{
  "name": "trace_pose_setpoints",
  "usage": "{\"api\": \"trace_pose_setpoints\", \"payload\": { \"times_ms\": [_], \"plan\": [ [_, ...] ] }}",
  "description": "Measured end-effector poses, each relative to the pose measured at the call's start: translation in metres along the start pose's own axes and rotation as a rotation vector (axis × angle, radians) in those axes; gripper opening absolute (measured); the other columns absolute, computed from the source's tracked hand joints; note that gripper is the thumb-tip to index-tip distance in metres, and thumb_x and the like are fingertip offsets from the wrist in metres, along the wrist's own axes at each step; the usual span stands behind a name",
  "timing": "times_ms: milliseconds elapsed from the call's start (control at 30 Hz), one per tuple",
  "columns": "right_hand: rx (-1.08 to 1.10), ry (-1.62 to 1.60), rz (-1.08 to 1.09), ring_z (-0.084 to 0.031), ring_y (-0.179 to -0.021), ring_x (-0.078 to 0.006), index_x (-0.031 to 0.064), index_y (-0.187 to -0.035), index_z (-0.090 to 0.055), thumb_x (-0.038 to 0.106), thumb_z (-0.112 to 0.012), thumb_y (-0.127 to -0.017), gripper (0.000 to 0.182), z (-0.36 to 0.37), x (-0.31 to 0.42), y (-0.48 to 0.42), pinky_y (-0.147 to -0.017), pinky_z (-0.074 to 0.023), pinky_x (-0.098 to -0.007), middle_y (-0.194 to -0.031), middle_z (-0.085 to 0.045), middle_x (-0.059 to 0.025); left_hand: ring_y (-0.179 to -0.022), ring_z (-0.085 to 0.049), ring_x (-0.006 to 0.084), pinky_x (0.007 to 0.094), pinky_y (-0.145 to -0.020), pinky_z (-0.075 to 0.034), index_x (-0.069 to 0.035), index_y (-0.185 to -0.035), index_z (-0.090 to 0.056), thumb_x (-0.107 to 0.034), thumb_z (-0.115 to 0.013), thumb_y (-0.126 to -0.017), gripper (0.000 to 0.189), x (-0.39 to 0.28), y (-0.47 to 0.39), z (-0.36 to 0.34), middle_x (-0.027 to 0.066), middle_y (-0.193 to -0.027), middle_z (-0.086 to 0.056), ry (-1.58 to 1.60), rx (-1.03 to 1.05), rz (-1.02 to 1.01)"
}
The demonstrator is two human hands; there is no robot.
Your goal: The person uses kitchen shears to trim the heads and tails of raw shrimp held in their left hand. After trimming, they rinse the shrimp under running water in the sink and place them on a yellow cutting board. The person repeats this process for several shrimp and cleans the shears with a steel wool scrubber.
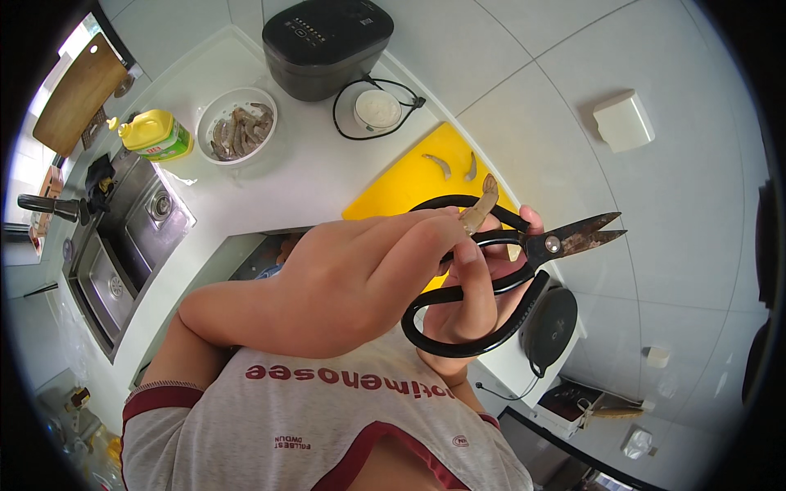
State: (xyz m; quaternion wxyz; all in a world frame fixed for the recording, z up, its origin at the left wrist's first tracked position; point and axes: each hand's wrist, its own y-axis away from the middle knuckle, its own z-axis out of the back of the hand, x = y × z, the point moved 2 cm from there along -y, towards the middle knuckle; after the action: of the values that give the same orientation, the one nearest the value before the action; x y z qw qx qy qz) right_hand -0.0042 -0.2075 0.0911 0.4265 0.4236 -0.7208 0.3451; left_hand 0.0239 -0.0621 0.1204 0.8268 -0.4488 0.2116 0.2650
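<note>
My left hand (344,270) reaches across from the left and pinches a raw shrimp (482,207), its tail end pointing up. Close beside it, my right hand (470,307) holds black-handled scissors (534,248), the thumb inside the lower loop. The scissors' blades are slightly parted, brown-stained, and point right, away from the shrimp. My left hand covers part of the shrimp and of the scissor handles. Below both hands lies a yellow cutting board (393,181), with two shrimp, one curved (437,164) and one straighter (470,167), near its far edge.
A white perforated bowl (199,132) of several shrimp stands at the back left, next to a yellow detergent bottle (156,135). Behind are a black rice cooker (325,52) and a small container (377,110) inside a looped cable. A double sink (116,258) is left; a round black appliance (551,331) is right.
</note>
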Motion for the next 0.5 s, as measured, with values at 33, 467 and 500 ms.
{"api": "trace_pose_setpoints", "payload": {
  "times_ms": [33, 467, 500],
  "plan": [
    [-0.021, 0.023, 0.032, -0.063, -0.080, -0.0165, 0.0053, -0.134, -0.035, 0.000, -0.063, -0.079, 0.062, -0.004, 0.001, 0.001, -0.070, -0.0482, -0.0253, -0.097, -0.065, -0.0117, -0.085, -0.070, 0.0327, 0.0347, -0.069, -0.059, 0.003, -0.110, -0.056, 0.006, -0.065, -0.085, 0.027, 0.001, -0.001, 0.000, 0.0196, -0.102, -0.067, 0.019, -0.002, -0.010],
    [0.013, 0.114, 0.185, -0.063, -0.086, -0.0203, 0.0033, -0.136, -0.033, 0.000, -0.060, -0.081, 0.061, -0.008, -0.002, 0.002, -0.079, -0.0495, -0.0308, -0.101, -0.065, -0.0168, -0.087, -0.069, 0.0337, 0.0354, -0.070, -0.058, 0.002, -0.106, -0.058, 0.005, -0.064, -0.085, 0.022, 0.006, -0.002, 0.000, 0.0187, -0.105, -0.066, 0.072, -0.044, 0.001],
    [0.011, 0.130, 0.184, -0.063, -0.087, -0.0202, 0.0031, -0.137, -0.033, 0.000, -0.060, -0.082, 0.062, -0.007, -0.003, 0.002, -0.079, -0.0496, -0.0308, -0.101, -0.065, -0.0170, -0.087, -0.069, 0.0335, 0.0353, -0.070, -0.058, 0.003, -0.106, -0.059, 0.006, -0.063, -0.085, 0.021, 0.006, -0.001, 0.001, 0.0187, -0.105, -0.066, 0.057, -0.036, 0.008]
  ]
}}
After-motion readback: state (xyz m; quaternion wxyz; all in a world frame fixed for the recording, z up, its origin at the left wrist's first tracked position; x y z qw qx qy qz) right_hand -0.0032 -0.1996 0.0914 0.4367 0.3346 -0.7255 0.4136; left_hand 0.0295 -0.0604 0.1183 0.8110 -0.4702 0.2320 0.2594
